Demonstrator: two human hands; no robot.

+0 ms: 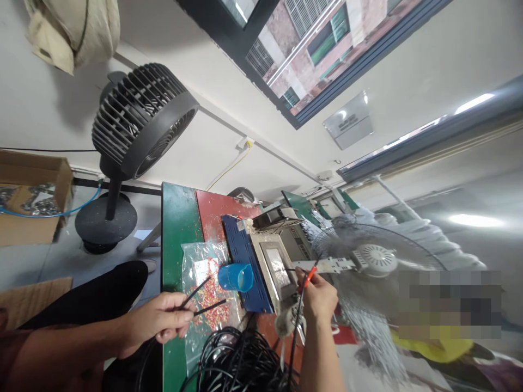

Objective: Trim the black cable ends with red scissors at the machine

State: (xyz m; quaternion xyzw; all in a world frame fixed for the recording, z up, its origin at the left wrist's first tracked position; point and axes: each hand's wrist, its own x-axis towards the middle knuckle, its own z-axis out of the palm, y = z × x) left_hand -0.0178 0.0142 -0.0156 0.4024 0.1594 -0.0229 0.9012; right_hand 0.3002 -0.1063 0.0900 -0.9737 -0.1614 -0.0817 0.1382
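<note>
Overhead, tilted view of a narrow green bench with a red mat and a blue panel laid on it. Small grey machine at bench middle, blue cup just beside it on its side. Clear bag of red and yellow bits flat on the green surface. Left hand over the bench edge, fingers pinched narrow on two black cable ends, tips pointing across the bag toward the cup. Right hand at the machine, fingers closed on one black cable with a red-sleeved tip touching the machine face. Heap of coiled black cable at the near bench end, cut off by the lower frame edge. Black floor fan standing left of the bench on grey floor; cardboard box near it against the white wall. Window above, brick building outside. Grey desk fan right of the machine, blades blurred. Far bench items behind the machine too small to make out. Blurred block at right hides part of a person in yellow. Exact contact point of the red tip hard to tell.
</note>
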